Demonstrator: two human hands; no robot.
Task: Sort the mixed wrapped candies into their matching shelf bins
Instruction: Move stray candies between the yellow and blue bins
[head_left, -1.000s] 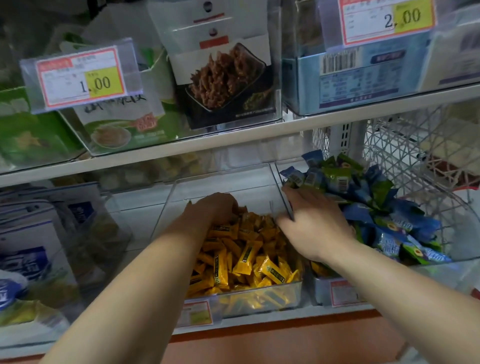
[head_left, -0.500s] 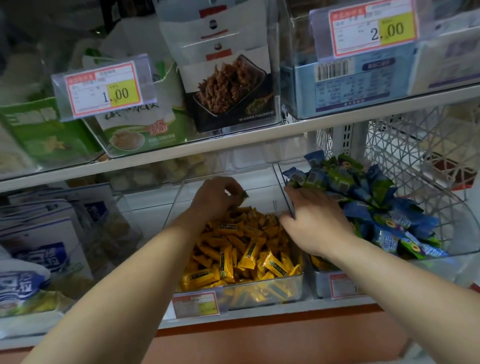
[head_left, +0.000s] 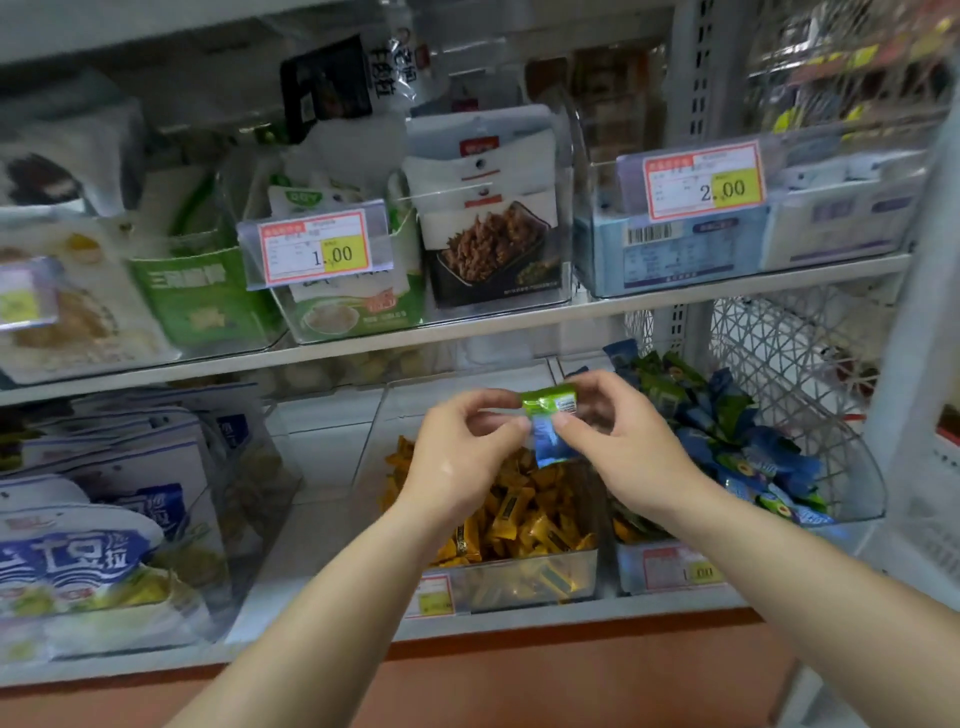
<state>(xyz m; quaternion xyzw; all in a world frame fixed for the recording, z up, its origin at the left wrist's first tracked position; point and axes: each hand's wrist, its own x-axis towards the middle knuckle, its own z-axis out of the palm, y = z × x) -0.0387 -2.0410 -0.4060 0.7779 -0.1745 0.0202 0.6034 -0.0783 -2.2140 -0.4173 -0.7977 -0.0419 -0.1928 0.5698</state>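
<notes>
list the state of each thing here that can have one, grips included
left grip, pinching the green candy's left end
right grip, pinching its right end
green candy, wrapped, held up between both grips
blue candy, wrapped, hanging below it at the thumbs
yellow candy bin, partly full
blue and green candy bin, heaped high

Between the left hand (head_left: 462, 452) and the right hand (head_left: 618, 441), the green candy (head_left: 549, 404) is bright lime with a white barcode patch. The blue candy (head_left: 551, 441) just under it is shiny mid-blue. Below the hands, the yellow candies (head_left: 524, 514) carry dark labels. Right of the right hand lie blue and green candies (head_left: 737, 441), with a white lattice basket (head_left: 779, 353) beyond them. Above the hands, the price tags (head_left: 317, 248) are white, red-edged, with a yellow patch. Left of the left hand, the bags (head_left: 78, 551) are white and blue.
</notes>
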